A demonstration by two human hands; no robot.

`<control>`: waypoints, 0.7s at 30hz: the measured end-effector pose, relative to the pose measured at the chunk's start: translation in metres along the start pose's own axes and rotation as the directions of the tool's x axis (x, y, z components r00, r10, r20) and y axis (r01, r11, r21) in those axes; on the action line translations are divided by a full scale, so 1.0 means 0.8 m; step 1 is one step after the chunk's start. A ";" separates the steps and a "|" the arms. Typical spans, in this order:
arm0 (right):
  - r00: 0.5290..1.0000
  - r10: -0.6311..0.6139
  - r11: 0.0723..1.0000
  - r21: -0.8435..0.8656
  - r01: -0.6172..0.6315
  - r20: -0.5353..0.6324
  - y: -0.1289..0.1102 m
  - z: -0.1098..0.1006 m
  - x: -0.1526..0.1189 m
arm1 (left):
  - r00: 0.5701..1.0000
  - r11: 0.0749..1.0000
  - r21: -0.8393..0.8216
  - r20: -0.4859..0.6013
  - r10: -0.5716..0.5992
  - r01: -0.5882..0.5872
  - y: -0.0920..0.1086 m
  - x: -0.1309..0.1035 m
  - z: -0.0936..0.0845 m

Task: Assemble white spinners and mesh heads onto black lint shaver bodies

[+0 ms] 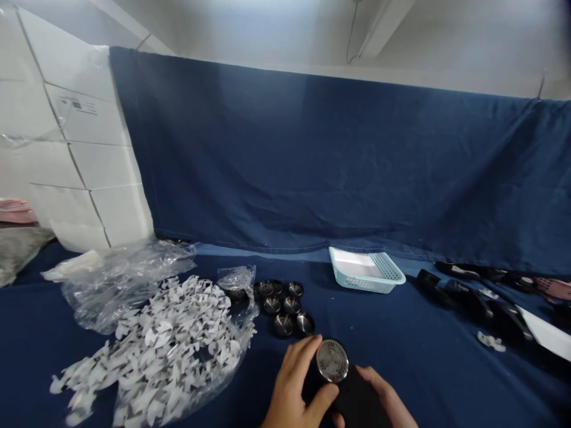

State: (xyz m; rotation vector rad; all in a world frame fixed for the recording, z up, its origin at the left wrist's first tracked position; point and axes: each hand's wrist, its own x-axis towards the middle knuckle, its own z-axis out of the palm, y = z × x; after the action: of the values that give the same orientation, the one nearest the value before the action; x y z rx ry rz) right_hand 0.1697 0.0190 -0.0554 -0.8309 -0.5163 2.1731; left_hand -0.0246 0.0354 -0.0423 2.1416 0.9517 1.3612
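A black device with a round, perforated silver metal head is at the bottom centre, its head tilted up toward the camera. My left hand is closed around the head end, with fingers on its far left side and the thumb at the lower rim. On the right side of the black body, my right hand grips it, partly cut off by the frame's lower edge. Several small round black cups with shiny insides lie on the blue cloth just beyond my left hand.
A heap of small white plastic pieces spreads over the left, beside clear plastic bags. A light-blue basket holding white paper stands at the back. Black parts and a white sheet lie at right. White boxes are stacked back left.
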 end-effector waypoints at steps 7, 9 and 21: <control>1.000 0.009 1.000 -0.022 -0.010 -0.012 -0.010 0.010 -0.010 | 1.000 0.999 0.022 -0.001 0.029 -0.029 -0.005 0.001 -0.002; 1.000 0.026 0.999 -0.029 -0.026 0.000 -0.011 0.011 -0.013 | 0.998 0.996 0.075 -0.006 0.058 -0.057 -0.004 0.003 -0.004; 0.999 0.000 0.995 0.102 -0.006 0.050 -0.011 0.003 -0.014 | 0.992 0.974 0.188 0.022 0.121 -0.123 0.013 0.007 -0.009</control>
State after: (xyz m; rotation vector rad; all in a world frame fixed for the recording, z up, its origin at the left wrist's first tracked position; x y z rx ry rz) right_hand 0.1785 0.0160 -0.0440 -0.7236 -0.4245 2.2083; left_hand -0.0260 0.0324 -0.0292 2.3814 0.9956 1.3633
